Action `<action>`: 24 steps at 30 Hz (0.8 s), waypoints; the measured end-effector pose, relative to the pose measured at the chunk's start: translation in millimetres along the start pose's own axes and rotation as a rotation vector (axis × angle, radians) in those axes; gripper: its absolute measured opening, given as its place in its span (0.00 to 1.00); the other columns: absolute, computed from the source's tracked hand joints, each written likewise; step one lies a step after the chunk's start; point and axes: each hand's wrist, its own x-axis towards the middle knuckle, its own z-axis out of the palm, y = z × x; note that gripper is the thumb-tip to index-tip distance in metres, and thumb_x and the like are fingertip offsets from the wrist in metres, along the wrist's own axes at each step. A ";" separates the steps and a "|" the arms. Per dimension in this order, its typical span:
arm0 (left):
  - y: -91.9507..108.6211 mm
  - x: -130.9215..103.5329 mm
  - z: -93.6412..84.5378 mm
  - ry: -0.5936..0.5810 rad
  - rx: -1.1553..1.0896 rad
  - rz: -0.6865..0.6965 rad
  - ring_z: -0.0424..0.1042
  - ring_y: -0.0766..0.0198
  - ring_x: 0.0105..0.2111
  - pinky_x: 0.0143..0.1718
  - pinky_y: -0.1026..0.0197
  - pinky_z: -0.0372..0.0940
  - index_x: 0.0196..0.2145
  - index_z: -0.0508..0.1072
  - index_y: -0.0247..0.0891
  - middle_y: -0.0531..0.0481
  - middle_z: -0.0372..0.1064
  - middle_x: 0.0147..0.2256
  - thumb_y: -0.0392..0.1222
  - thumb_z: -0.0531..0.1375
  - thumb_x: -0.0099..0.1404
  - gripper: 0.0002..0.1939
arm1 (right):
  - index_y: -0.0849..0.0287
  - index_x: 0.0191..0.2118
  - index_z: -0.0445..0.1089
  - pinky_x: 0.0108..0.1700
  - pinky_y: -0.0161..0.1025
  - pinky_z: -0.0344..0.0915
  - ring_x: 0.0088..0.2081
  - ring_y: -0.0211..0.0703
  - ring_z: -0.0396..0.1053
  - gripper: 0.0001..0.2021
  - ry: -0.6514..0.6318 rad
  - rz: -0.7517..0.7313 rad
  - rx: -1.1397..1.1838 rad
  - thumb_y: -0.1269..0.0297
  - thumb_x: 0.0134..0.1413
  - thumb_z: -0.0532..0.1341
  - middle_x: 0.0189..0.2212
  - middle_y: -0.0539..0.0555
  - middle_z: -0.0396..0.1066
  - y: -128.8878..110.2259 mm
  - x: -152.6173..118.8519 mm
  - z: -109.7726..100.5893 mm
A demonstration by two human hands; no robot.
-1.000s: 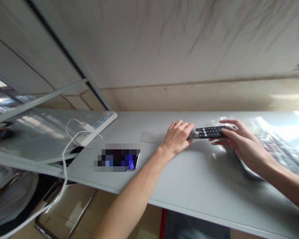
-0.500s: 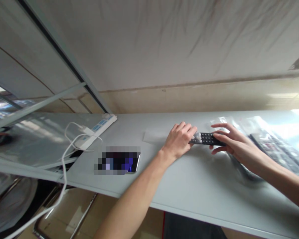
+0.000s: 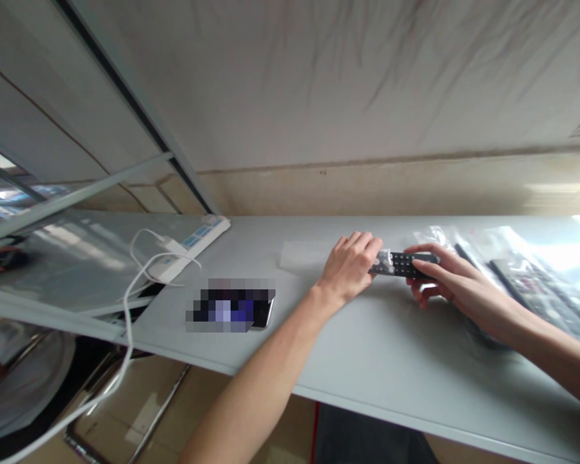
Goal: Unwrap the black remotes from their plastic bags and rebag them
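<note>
A black remote control [image 3: 402, 264] lies level between my two hands, above the grey table [image 3: 348, 361]. My left hand [image 3: 352, 265] is closed round its left end, with a bit of clear plastic showing beside the fingers. At the other end, my right hand [image 3: 444, 274] grips the remote between the thumb and the fingers. Several more remotes in clear plastic bags [image 3: 536, 283] lie to the right, partly behind my right hand and forearm. Left of my left hand is a flat translucent sheet or bag [image 3: 302, 256].
A phone [image 3: 261, 312], partly pixelated, lies left of my left forearm. Behind it are a white power strip [image 3: 198, 245] and a white cable [image 3: 127, 309] hanging over the edge. A glass partition stands at the left; a person's hand [image 3: 0, 260] shows beyond it.
My right fingers have shifted on the remote, with the forefinger now along its far edge and more of its right end showing. The view has moved slightly.
</note>
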 end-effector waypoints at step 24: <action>12.9 1.3 -12.0 0.028 -0.017 0.068 0.71 0.49 0.59 0.60 0.49 0.65 0.66 0.65 0.41 0.42 0.74 0.56 0.42 0.62 0.77 0.22 | 0.47 0.55 0.68 0.26 0.40 0.71 0.27 0.44 0.72 0.19 0.120 -0.189 0.130 0.43 0.68 0.66 0.30 0.48 0.74 -6.3 -9.4 16.6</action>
